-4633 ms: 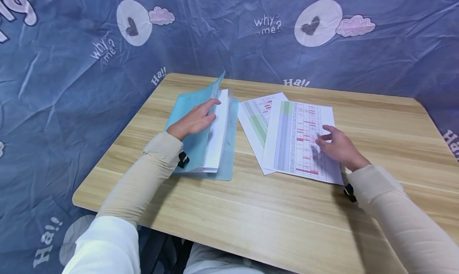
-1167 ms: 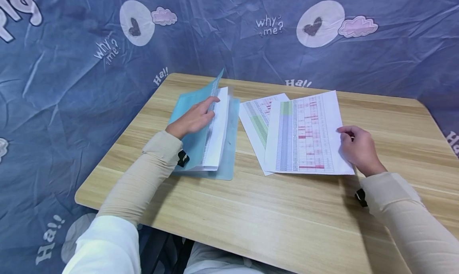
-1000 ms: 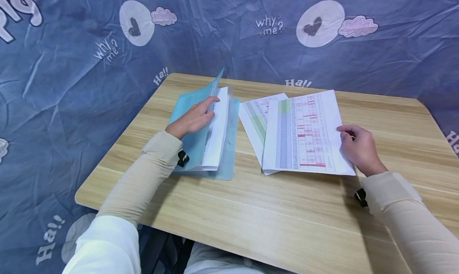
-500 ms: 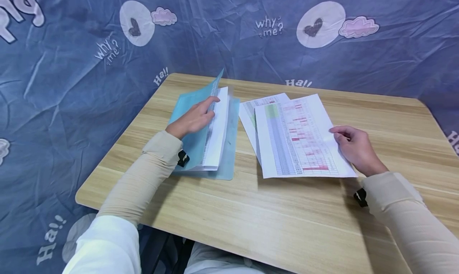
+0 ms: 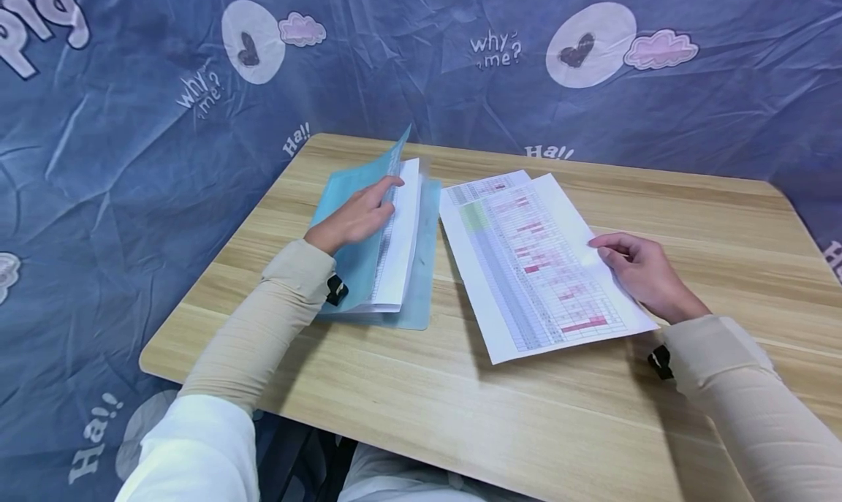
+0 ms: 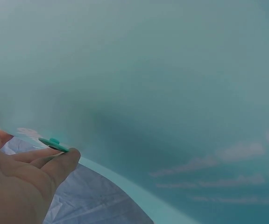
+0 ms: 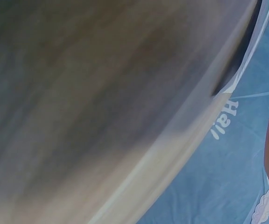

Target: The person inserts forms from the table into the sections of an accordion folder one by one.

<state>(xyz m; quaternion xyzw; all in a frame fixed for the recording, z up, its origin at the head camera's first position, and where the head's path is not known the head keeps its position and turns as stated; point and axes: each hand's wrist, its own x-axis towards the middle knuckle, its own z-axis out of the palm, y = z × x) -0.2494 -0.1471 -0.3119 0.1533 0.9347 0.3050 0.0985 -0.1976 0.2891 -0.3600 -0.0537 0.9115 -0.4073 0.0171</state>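
Note:
A light blue plastic folder (image 5: 351,268) lies at the left with its cover partly raised. A thick stack of white paper (image 5: 406,246) shows inside it. My left hand (image 5: 355,221) holds the cover by its raised edge; in the left wrist view its fingertips meet a green snap button (image 6: 54,143) there. My right hand (image 5: 647,272) pinches the right edge of a printed sheet (image 5: 539,268) with a coloured table on it. That sheet tilts over a second printed sheet (image 5: 483,188), covering most of it. Only a bit of the right hand shows in the right wrist view.
A wooden table (image 5: 421,392) carries the folder and sheets. Behind it and to the left hangs a blue printed cloth (image 5: 421,63).
My right hand has taken hold of the upper sheet, raised it and swung it left over the other sheet, turning it slantwise. My left hand and the folder have stayed put.

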